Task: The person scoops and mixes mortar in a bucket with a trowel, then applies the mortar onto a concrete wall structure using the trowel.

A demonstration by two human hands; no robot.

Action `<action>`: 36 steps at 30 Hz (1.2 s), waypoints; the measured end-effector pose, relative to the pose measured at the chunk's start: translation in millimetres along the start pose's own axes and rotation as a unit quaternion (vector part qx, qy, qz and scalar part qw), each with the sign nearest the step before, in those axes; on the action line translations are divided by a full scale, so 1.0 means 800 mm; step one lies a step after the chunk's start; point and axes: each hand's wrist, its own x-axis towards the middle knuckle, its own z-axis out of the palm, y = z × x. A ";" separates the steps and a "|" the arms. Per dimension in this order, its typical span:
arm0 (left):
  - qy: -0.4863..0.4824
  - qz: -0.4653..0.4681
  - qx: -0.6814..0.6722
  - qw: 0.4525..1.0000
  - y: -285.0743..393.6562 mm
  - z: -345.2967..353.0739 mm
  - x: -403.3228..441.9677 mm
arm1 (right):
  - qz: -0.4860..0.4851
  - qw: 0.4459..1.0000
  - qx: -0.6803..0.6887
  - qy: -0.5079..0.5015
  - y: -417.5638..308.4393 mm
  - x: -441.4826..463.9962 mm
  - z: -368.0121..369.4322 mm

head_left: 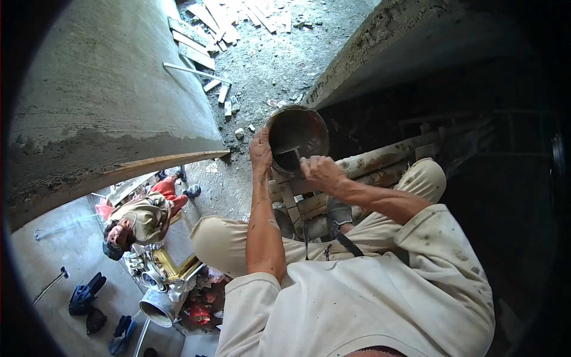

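A round bucket (325, 132) stands ahead of me, its inside dark and smeared with grey material. My left hand (260, 150) grips the bucket's left rim. A trowel (289, 150) reaches into the bucket, only its thin edge and shank showing against the dark inside. Closed around its handle is my right hand (323, 172), near the front rim. How much material the bucket holds is too dark to tell.
Below the bucket are wooden poles (375, 160) under my feet. A rough concrete wall (119, 89) rises at left, another (380, 53) at right. Planks (196, 44) and rubble litter the floor. At lower left are another person (146, 214) and a metal bucket (157, 307).
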 end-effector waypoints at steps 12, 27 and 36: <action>0.202 0.044 0.077 0.975 -0.020 0.017 -0.012 | 0.103 0.987 0.026 -0.116 0.099 0.021 0.012; 0.244 0.056 -0.027 0.968 -0.046 0.009 -0.011 | 0.314 0.494 0.759 -0.286 0.002 0.009 0.028; 0.197 0.022 -0.013 0.980 -0.045 0.002 -0.005 | 0.250 -0.160 0.931 -0.211 0.000 0.020 0.048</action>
